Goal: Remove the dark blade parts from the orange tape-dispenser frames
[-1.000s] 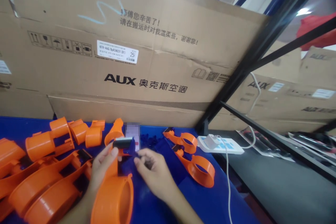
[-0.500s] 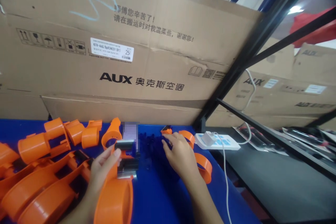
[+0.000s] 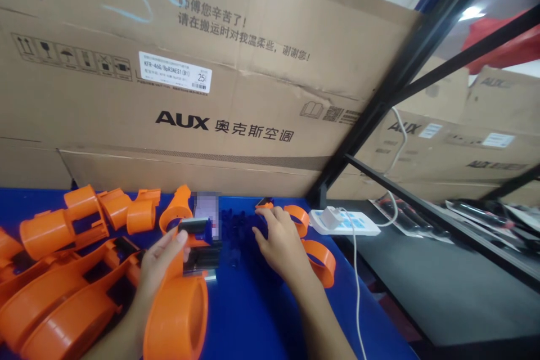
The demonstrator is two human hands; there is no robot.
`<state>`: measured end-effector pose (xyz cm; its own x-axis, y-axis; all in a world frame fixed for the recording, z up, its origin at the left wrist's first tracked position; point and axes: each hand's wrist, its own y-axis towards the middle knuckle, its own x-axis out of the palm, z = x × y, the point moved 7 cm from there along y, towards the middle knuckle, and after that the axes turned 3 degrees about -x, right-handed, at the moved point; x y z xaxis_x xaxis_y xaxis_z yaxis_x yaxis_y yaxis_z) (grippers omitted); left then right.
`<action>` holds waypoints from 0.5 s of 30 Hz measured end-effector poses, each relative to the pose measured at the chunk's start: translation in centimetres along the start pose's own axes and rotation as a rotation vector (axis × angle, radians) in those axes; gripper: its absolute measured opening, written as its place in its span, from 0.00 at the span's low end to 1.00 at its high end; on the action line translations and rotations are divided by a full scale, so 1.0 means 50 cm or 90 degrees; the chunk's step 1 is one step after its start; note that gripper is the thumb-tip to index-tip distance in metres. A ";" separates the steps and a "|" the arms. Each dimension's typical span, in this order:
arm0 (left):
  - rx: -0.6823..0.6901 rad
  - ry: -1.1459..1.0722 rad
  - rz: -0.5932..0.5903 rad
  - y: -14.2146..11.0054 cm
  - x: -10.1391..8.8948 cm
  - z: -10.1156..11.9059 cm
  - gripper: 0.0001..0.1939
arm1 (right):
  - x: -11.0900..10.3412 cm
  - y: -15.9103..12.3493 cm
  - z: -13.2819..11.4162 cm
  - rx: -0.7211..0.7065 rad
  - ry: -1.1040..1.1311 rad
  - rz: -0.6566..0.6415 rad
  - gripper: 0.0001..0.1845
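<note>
My left hand (image 3: pixel 162 259) is closed around an orange tape dispenser (image 3: pixel 177 315), whose wide ring hangs below the fingers. At its upper end sits a dark roller (image 3: pixel 194 227) with blue end parts. My right hand (image 3: pixel 280 242) reaches over a heap of small dark blue plastic parts (image 3: pixel 236 230). Its thumb and forefinger are apart; the other fingers are partly hidden, and I see nothing held. Just beyond those fingers lies another orange dispenser (image 3: pixel 265 203) with a dark end.
Several orange dispensers (image 3: pixel 63 304) crowd the left of the blue table (image 3: pixel 236 320). A phone-like panel (image 3: pixel 206 208), partly blurred, lies behind my left hand. Orange rings (image 3: pixel 321 261), a white power strip (image 3: pixel 346 221) and its cable are at right. A large cardboard box (image 3: pixel 236 84) stands behind.
The view has shifted slightly. My left hand still holds the tape dispenser, tilted a little differently. My right hand stays over the blue parts, its fingers slightly shifted.
</note>
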<state>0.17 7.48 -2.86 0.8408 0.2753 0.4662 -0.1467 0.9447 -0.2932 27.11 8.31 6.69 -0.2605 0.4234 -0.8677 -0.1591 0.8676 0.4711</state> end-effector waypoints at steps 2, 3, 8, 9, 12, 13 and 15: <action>0.000 -0.004 -0.004 0.002 -0.001 0.001 0.22 | 0.000 -0.001 0.000 0.003 -0.012 -0.010 0.16; -0.001 -0.005 -0.005 0.003 -0.001 0.001 0.22 | 0.000 -0.001 0.000 0.004 -0.017 -0.013 0.17; 0.001 0.008 -0.006 0.001 -0.002 0.002 0.23 | 0.001 -0.002 0.007 0.009 -0.027 -0.028 0.20; 0.003 0.006 -0.005 0.000 -0.002 0.003 0.23 | -0.002 -0.001 0.008 0.009 -0.022 -0.024 0.20; 0.001 0.002 -0.003 -0.002 0.001 0.002 0.23 | -0.025 0.004 0.000 0.005 0.032 0.028 0.18; 0.004 0.007 -0.007 -0.003 0.002 0.002 0.23 | -0.037 0.005 -0.007 0.008 0.069 0.062 0.17; 0.022 0.030 -0.020 -0.002 0.008 0.004 0.23 | -0.058 -0.001 -0.029 0.021 0.178 0.149 0.16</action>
<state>0.40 7.50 -2.48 0.8686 0.2380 0.4347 -0.1373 0.9584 -0.2503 26.51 6.65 9.43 -0.5372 0.5281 -0.6577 -0.0341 0.7655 0.6425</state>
